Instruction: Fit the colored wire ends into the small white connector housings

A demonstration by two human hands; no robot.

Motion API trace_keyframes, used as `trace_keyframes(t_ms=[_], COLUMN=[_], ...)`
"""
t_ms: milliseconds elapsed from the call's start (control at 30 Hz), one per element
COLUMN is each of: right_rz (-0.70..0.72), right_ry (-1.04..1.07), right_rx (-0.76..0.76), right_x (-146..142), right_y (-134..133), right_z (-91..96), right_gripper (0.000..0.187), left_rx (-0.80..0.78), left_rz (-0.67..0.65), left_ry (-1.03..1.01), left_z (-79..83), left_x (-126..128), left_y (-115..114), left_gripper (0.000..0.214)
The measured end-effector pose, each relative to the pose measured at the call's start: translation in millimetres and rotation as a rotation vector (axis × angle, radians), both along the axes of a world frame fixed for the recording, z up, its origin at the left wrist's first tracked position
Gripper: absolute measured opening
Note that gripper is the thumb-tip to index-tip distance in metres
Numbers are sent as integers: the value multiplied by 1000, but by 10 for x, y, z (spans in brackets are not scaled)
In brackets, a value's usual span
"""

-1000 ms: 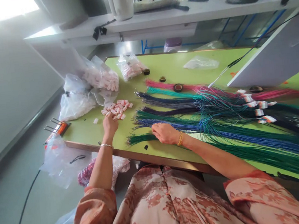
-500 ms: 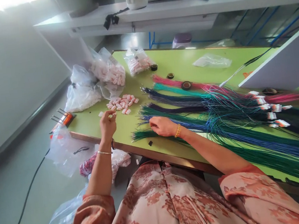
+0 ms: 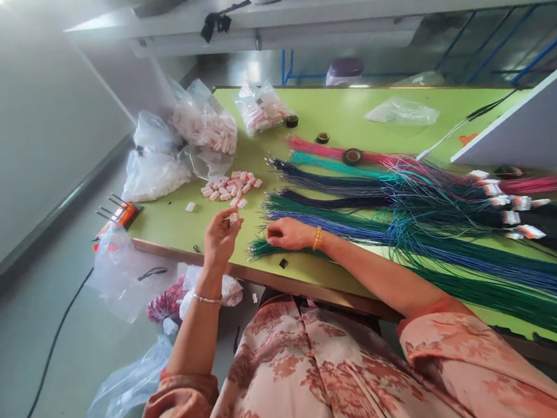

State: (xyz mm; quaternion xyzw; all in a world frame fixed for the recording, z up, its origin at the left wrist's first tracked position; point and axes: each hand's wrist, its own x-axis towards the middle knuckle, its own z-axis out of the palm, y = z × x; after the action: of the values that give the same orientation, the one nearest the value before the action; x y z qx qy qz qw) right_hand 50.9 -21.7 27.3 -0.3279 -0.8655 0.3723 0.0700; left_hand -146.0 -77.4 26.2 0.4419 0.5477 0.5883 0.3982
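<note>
Between the fingertips of my left hand [image 3: 219, 238] is a small white connector housing [image 3: 232, 218], held just in front of a loose pile of white and orange connector housings [image 3: 233, 186]. To its right, my right hand [image 3: 291, 234] lies over the tips of the green wires [image 3: 260, 247] and blue wires [image 3: 350, 222]. Its fingers are pinched together, and what is in them is too small or hidden to tell. A single white housing [image 3: 190, 207] sits on the table left of the pile.
Clear bags of housings [image 3: 211, 126] stand at the back left. Black tape rolls [image 3: 353, 156] lie by the pink wires [image 3: 316, 145]. Wired connectors [image 3: 509, 203] rest at the right, near a slanted white panel [image 3: 524, 120]. An orange pronged holder [image 3: 126, 216] is at the table's left corner.
My left hand has moved right, toward my right hand, and the white housing in its fingers now shows. My right hand has shifted slightly left along the wire tips.
</note>
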Motion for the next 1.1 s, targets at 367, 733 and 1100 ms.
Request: trace_keyframes(t_ms=[367,733,1100], right_rz=[-130,-349,-258], right_ry=[-227,-68,511], right_rx=[309,240,-68], right_x=[64,6,-5], right_y=[-150,-153,-221], right_z=[280,241,409], right_gripper=[15,18,18], left_rx=[-141,-144,-164], left_rz=[-146,-147,-191], left_ry=[-81,32,-470], left_z=[-148,16,123], left_x=[-27,-22,161], left_y=[-226,-373,-297], left_gripper=[38,28,37])
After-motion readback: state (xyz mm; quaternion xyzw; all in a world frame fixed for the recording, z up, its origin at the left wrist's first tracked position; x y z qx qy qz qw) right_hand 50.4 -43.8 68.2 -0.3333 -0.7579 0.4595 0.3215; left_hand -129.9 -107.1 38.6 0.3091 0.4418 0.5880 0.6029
